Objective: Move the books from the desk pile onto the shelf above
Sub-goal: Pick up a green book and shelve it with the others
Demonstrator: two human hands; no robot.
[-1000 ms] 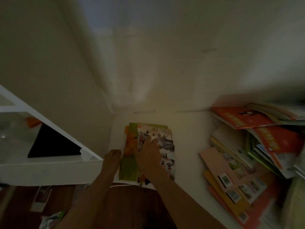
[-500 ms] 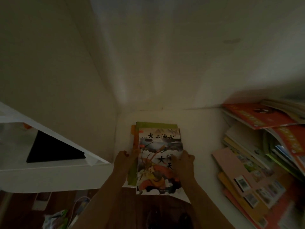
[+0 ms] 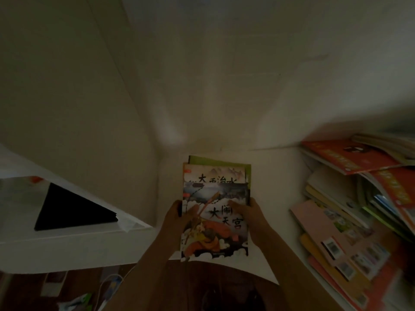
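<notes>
1. I saw the left hand (image 3: pixel 176 213) and right hand (image 3: pixel 252 215) grasping the top book (image 3: pixel 214 223) by its side edges, likely squaring it.
2. It lay on the small stack (image 3: pixel 219 167) in the shelf (image 3: pixel 276 187) corner.
3. Loose pile (image 3: pixel 350 212) sat right.

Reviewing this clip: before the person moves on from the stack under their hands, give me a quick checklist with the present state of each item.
1. Both hands on the top book: ok; left hand holds its left edge, right hand its right edge.
2. Top book squared with the small stack beneath: not ok; it sits nearer the viewer, overhanging the surface's front edge.
3. Stack lying flat: ok.
4. Space between the stack and the messy book pile at right: ok; bare surface lies between.
5. Books left to move: not ok; the messy pile is still large.
6. Grip firmness: cannot tell.
</notes>
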